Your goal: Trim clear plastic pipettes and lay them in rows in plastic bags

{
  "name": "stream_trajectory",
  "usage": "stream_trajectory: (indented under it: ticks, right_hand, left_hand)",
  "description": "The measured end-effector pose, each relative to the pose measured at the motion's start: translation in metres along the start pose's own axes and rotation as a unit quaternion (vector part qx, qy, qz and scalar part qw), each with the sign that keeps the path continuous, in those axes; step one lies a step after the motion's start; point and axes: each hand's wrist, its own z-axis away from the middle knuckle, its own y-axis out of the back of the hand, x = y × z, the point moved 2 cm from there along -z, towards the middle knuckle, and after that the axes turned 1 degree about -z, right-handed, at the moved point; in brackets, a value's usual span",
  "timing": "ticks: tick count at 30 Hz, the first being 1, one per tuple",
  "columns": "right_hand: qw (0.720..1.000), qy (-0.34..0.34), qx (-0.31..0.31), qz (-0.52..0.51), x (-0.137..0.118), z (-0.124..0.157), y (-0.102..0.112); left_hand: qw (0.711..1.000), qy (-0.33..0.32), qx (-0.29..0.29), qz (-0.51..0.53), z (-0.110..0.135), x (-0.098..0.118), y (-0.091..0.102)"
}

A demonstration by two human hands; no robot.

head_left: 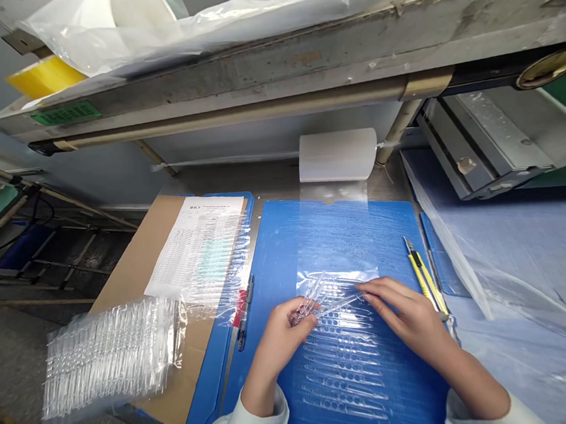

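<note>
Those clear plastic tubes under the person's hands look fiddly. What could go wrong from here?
The loose tubes crossing between the left hand and right hand might slip and roll across the blue mat, perhaps getting scratched or lost. The yellow utility knife lies close beside the right hand, so a careless move could nick a finger or the plastic film.

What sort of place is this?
Probably a small packing workshop: a stack of clear plastic tubes sealed in film, a yellow utility knife on a blue plastic work mat, and a printed paper form.
</note>
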Motion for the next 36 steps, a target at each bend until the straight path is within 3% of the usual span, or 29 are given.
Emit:
stream_trajectory:
  ticks: [5,12,16,21,23,26,29,30,31,34,35,36]
  right_hand:
    - [0.999,0.041,-0.018,0.008,-0.003,-0.004,0.009]
    - [0.998,0.027,-0.025,0.046,0.005,-0.006,0.007]
    - [0.998,0.038,-0.023,0.04,0.004,-0.01,0.012]
    - [0.998,0.026,-0.037,0.042,0.008,-0.015,0.024]
    - [0.997,0.029,-0.066,0.03,0.011,-0.016,0.025]
    - [0.994,0.043,-0.099,0.023,0.011,-0.013,0.02]
    - [0.998,0.028,-0.054,0.031,0.007,-0.01,0.014]
    - [0.999,0.022,-0.037,0.028,0.004,-0.01,0.012]
    - [0.999,0.021,-0.028,0.018,0.002,-0.01,0.011]
    - [0.997,0.035,-0.06,-0.044,0.0,-0.011,0.009]
    - [0.995,0.036,-0.07,-0.056,0.002,-0.01,0.009]
    - [0.996,0.03,-0.067,-0.053,0.007,-0.01,0.009]
  left_hand:
    - [0.999,-0.013,-0.024,-0.026,-0.007,0.005,0.001]
    - [0.997,-0.041,-0.067,-0.023,-0.015,0.011,0.005]
    - [0.999,-0.031,-0.043,-0.004,-0.021,0.01,0.009]
    - [0.995,0.014,-0.102,0.009,-0.025,0.009,0.018]
    - [0.998,0.009,-0.062,0.015,-0.027,0.008,0.022]
    - [0.998,-0.017,0.056,0.007,-0.031,0.005,0.024]
    - [0.986,-0.04,0.159,0.002,-0.032,0.003,0.021]
    - [0.985,-0.042,0.169,0.007,-0.032,0.003,0.02]
    - [0.987,-0.04,0.152,0.014,-0.031,0.003,0.019]
    - [1.0,-0.019,0.005,0.014,-0.029,0.003,0.017]
    - [1.0,-0.017,-0.018,0.014,-0.028,0.003,0.019]
    - [1.0,-0.018,-0.006,0.021,-0.028,0.002,0.021]
